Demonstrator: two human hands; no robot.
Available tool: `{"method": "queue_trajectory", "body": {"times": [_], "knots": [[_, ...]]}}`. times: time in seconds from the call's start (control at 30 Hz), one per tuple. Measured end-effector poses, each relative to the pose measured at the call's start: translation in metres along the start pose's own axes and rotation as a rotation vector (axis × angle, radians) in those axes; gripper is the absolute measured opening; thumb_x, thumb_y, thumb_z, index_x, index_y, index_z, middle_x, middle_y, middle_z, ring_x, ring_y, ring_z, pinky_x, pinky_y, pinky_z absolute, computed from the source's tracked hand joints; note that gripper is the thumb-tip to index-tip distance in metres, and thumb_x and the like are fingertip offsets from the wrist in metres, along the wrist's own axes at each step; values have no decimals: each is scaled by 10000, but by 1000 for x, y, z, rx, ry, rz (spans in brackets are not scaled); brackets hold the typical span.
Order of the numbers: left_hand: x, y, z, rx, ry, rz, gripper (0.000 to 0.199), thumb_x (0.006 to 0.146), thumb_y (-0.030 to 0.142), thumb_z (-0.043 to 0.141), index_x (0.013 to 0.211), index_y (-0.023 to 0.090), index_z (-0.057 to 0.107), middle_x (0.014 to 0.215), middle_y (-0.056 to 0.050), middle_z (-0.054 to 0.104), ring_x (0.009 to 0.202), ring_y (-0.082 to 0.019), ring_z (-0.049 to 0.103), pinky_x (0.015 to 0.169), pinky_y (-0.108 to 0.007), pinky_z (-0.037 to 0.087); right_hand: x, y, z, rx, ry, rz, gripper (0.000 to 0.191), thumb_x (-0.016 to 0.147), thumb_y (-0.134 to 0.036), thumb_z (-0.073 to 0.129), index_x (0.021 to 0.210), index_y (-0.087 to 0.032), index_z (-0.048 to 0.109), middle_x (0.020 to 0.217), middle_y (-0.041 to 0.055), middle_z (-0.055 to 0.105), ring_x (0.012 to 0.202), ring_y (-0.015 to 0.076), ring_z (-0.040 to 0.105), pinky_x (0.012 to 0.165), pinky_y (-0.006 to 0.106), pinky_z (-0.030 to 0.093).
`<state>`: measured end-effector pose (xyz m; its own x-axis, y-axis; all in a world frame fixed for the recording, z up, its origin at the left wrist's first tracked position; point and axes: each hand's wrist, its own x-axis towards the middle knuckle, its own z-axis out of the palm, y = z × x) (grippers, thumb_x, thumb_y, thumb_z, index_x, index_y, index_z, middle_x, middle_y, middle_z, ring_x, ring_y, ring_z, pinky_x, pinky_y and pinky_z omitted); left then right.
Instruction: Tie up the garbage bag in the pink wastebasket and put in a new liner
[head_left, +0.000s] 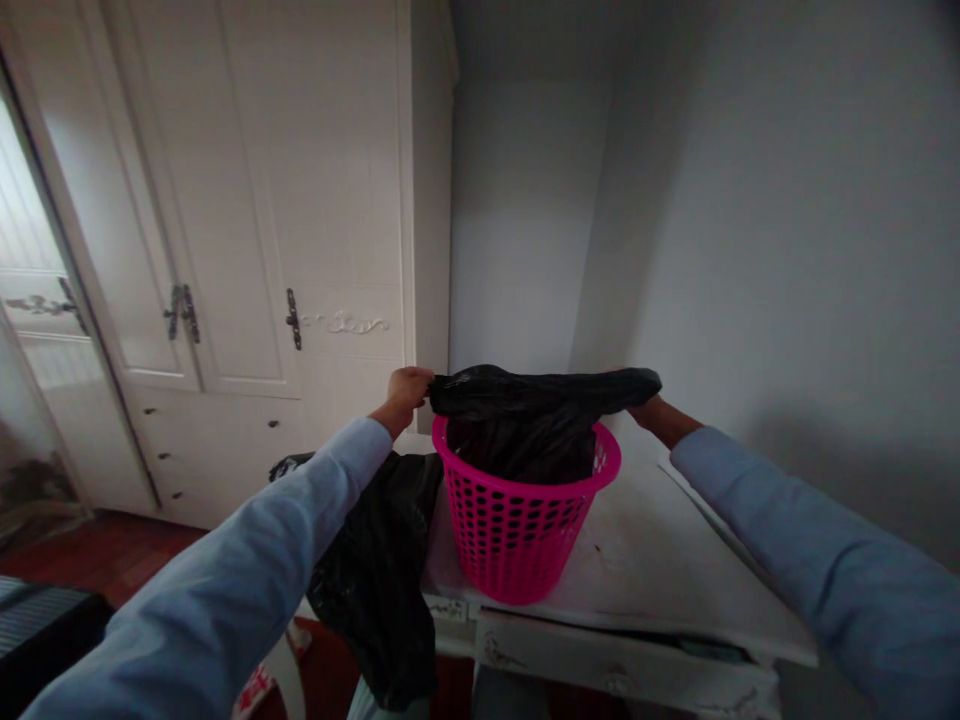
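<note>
A pink perforated plastic basket (517,530) stands upright on a white table. Stretched over its far rim is a black plastic bag (525,440), part of it hanging down inside. My left hand (409,390) is closed on the bag's edge at the left, just above the rim. On the other side my right hand (646,408) holds the bag's right end; most of its fingers are hidden behind the plastic. Another black plastic bag (382,570) lies left of the basket and drapes over the table's front edge.
The white table (652,550) has a front drawer (622,665) standing slightly out. A white wardrobe (337,200) rises behind on the left, and a grey wall (787,250) borders the right. A dark striped item (45,620) is at lower left.
</note>
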<state>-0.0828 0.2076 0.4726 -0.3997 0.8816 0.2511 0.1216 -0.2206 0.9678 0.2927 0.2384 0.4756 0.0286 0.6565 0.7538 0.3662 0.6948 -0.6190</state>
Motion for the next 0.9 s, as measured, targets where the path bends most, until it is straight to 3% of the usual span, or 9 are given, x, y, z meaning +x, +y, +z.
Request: {"method": "queue_trajectory", "body": {"times": [0.1,0.2,0.33,0.5,0.6,0.7,0.8,0.9], "knots": [[3,3,3,-30,145,141,128,778,178,603,896,161,648,824,-36,662,747,-142,582,612,-236,417,8,-9,0,82,80,98,201,722,-372,783,800,-241,652,778,58,734,732,192,682,727,351,590],[-3,2,-3,-104,295,309,178,823,262,587,962,163,636,924,-48,666,832,-149,595,675,-244,453,6,-20,-7,121,238,54,296,688,-385,789,903,-223,668,874,45,718,818,187,675,861,380,573],[-23,-7,-24,-263,376,356,275,766,360,660,963,173,619,818,-15,635,715,-154,581,610,-263,450,-23,-33,-25,261,352,78,362,618,-375,857,917,-247,700,845,12,705,791,186,671,830,378,581],[-61,-25,-60,-235,357,341,307,682,380,737,905,193,638,764,7,619,659,-150,575,570,-255,411,-74,-39,-53,413,333,216,436,555,-359,938,938,-316,734,889,-14,721,836,150,684,797,253,587],[-81,-27,-75,-238,243,290,359,709,481,750,911,197,662,911,-23,668,741,-154,606,616,-257,437,-95,-38,-71,565,182,294,493,616,-477,909,1063,-371,730,1142,-4,728,1063,172,685,874,239,593],[-92,-16,-77,-264,-14,155,551,739,682,691,976,185,692,1049,-71,695,831,-183,628,639,-270,467,-110,-39,-83,512,-30,535,437,757,-627,759,1093,-348,736,1265,47,715,1122,235,694,825,303,633],[-87,1,-68,-245,-238,59,633,742,761,642,949,167,714,951,-82,705,760,-185,607,577,-265,442,-121,-51,-83,462,-291,833,415,800,-627,712,1018,-277,763,1157,101,768,996,283,748,786,374,656],[-71,14,-58,-99,-315,96,459,721,610,753,830,165,727,790,-49,679,658,-154,569,528,-241,389,-122,-70,-76,516,-381,895,345,677,-481,869,908,-243,777,992,90,805,845,269,768,739,348,664]]}}
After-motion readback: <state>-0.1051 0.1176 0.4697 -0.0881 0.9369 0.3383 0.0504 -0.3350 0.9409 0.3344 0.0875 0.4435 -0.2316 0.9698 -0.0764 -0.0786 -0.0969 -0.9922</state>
